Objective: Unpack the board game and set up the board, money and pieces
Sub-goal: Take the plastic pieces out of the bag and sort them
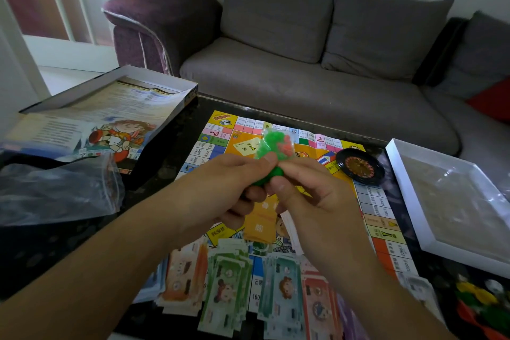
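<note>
Closest to you, below your wrists, rows of paper money (234, 284) lie fanned along the near edge of the board (380, 218), with an orange stack of cards (260, 225) just under your hands. Down by your right forearm, at the counter's (55, 251) near corner, sits a blurred cluster of coloured playing pieces (480, 303). Your left hand (220, 188) and right hand (311, 188) meet above the middle of the board, fingers curled; together they pinch a small clear bag of pieces (273, 143), which stands up past your fingertips and shows green and reddish bits inside. A darker green lump shows between your thumbs, though you cannot tell whether it is part of the same bag. Left of your left hand, an empty clear plastic bag (58, 190) lies crumpled on the dark counter, and beyond it the box lid (110, 119) rests with a printed sheet in it. Just past your right hand, a small black roulette wheel (360, 165) sits on the board's far right corner. Farther right lies the white box tray (408, 201) with clear plastic inside. Beyond everything stands a grey sofa (303, 77) with a purple arm.
</note>
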{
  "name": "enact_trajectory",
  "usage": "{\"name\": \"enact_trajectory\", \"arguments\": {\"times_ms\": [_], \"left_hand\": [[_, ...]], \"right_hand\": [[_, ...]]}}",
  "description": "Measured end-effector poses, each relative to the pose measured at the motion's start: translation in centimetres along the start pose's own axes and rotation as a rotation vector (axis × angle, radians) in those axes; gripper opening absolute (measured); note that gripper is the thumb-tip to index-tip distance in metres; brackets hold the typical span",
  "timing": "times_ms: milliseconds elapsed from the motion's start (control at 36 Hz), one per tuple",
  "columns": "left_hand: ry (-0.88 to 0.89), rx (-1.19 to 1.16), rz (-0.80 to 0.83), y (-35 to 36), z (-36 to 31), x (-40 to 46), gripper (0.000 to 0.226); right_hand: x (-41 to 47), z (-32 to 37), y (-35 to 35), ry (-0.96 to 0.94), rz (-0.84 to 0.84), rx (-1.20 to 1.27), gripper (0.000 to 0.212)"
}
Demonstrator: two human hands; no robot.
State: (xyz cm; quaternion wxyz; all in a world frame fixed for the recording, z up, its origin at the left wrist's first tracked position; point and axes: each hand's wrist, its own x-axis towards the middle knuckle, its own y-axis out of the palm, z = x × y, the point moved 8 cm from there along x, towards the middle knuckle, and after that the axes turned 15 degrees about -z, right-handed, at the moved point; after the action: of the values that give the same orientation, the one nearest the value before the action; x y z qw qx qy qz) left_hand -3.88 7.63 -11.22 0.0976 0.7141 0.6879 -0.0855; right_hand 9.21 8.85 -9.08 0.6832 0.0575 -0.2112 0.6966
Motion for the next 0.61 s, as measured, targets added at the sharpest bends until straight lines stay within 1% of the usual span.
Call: {"name": "enact_trajectory", "arguments": {"times_ms": [83, 194, 250, 361, 500, 611], "left_hand": [[-0.034, -0.108, 0.04, 0.0, 0.2, 0.2, 0.032], [-0.04, -0.164, 0.093, 0.3, 0.2, 0.1, 0.03], [-0.029, -0.161, 0.119, 0.4, 0.1, -0.1, 0.027], [-0.004, -0.121, 0.14, 0.7, -0.2, -0.3, 0.026], [0.038, -0.026, 0.14, 0.7, -0.4, -0.5, 0.028], [0.047, -0.017, 0.109, 0.6, -0.5, -0.5, 0.028]], "right_hand": [[0.2, 0.0, -0.5, 0.027, 0.007, 0.051, 0.025], [0.3, -0.3, -0.9, 0.052, 0.019, 0.105, 0.027], [0.3, -0.2, -0.9, 0.047, 0.043, 0.113, 0.027], [0.3, 0.0, -1.1, 0.034, 0.071, 0.091, 0.028], [0.3, 0.0, -1.4, 0.01, 0.066, 0.074, 0.029], [0.3, 0.4, -1.3, -0.033, 0.069, 0.035, 0.033]]}}
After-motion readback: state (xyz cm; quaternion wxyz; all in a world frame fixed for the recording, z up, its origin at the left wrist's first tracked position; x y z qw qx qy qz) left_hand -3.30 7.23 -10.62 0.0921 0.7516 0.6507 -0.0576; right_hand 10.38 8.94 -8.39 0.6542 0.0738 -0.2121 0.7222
